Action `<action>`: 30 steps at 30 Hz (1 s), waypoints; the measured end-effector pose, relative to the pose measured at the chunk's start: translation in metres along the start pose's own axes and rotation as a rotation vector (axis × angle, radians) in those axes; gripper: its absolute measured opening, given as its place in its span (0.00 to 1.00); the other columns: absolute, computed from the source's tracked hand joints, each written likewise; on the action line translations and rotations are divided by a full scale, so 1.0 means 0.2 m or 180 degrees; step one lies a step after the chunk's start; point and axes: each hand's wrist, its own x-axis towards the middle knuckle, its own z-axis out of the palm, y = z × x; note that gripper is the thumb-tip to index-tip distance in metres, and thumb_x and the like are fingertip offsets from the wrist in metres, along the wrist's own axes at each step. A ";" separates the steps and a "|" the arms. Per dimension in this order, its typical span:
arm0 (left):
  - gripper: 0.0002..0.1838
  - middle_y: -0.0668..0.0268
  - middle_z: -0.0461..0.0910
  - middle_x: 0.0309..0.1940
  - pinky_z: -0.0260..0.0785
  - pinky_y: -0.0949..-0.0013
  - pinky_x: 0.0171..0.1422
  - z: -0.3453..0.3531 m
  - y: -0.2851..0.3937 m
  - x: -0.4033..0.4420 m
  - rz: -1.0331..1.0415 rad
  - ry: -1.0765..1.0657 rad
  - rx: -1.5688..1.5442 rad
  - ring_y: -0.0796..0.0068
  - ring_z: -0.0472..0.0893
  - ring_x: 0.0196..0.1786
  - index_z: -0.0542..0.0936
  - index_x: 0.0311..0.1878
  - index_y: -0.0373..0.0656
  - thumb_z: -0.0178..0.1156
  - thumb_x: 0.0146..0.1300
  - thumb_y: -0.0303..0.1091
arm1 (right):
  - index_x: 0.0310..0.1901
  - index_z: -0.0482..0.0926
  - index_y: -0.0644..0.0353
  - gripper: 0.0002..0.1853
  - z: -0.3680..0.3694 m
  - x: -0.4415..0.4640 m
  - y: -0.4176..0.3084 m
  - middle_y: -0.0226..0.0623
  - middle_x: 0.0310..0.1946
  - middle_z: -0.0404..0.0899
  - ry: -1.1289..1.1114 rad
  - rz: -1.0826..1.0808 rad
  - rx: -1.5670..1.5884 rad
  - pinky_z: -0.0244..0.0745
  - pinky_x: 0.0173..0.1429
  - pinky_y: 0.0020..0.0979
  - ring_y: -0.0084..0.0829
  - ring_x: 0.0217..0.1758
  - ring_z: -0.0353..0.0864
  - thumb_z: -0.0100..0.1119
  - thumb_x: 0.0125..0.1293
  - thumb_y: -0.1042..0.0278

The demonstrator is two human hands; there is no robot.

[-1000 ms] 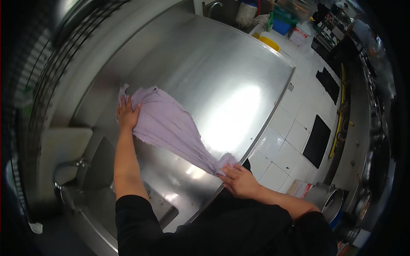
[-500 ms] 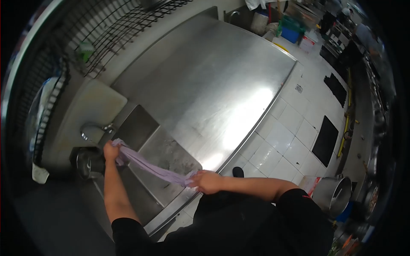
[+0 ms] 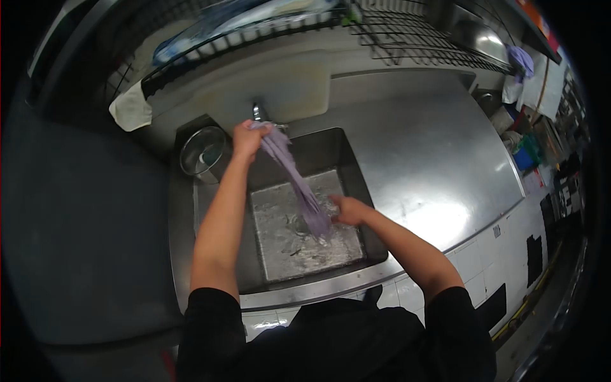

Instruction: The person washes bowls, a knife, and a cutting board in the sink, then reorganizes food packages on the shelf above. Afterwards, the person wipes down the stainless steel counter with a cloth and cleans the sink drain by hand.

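Observation:
A purple cloth (image 3: 294,173) hangs bunched and stretched over a steel sink (image 3: 375,245). My left hand (image 3: 249,139) is closed round its upper end, close to the faucet (image 3: 258,112) on the back wall. The cloth's lower end dangles above the sink floor, where some water and small bits lie. Beside that lower end is my right hand (image 3: 348,211), its fingers partly spread and apart from the cloth, with nothing visible in them.
A round metal container (image 3: 205,153) stands left of the sink. To the right stretches a steel counter (image 3: 439,153). Wire racks (image 3: 407,35) run along the wall above. A white cloth (image 3: 132,108) hangs at the upper left. Floor mats lie at the lower right.
The view has turned left to the sink. The cloth, first spread on the counter, was carried over the sink and gathered lengthwise. My right hand has let go of its end.

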 end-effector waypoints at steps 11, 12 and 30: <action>0.14 0.63 0.77 0.34 0.68 0.73 0.45 -0.36 0.26 -0.39 0.0512 0.0001 -0.2260 0.76 0.77 0.38 0.71 0.36 0.36 0.61 0.47 0.14 | 0.56 0.69 0.64 0.33 0.11 1.13 -0.45 0.56 0.52 0.72 0.0674 -0.0527 0.0429 0.62 0.64 0.36 0.41 0.60 0.69 0.63 0.51 0.53; 0.17 0.63 0.76 0.36 0.67 0.72 0.47 -0.43 0.27 -0.43 0.0498 0.0069 -0.2359 0.75 0.76 0.41 0.70 0.38 0.37 0.58 0.45 0.11 | 0.56 0.69 0.64 0.33 0.10 1.18 -0.48 0.56 0.52 0.72 0.0649 -0.0565 0.0420 0.62 0.64 0.36 0.41 0.60 0.69 0.63 0.51 0.53; 0.32 0.51 0.72 0.52 0.63 0.65 0.60 0.12 -0.85 -0.21 -0.0917 0.0558 0.0688 0.63 0.72 0.57 0.69 0.55 0.34 0.66 0.44 0.29 | 0.35 0.76 0.66 0.16 -0.43 0.61 -0.89 0.35 0.29 0.79 0.0842 -0.0441 0.1218 0.71 0.40 0.27 0.26 0.33 0.76 0.63 0.39 0.79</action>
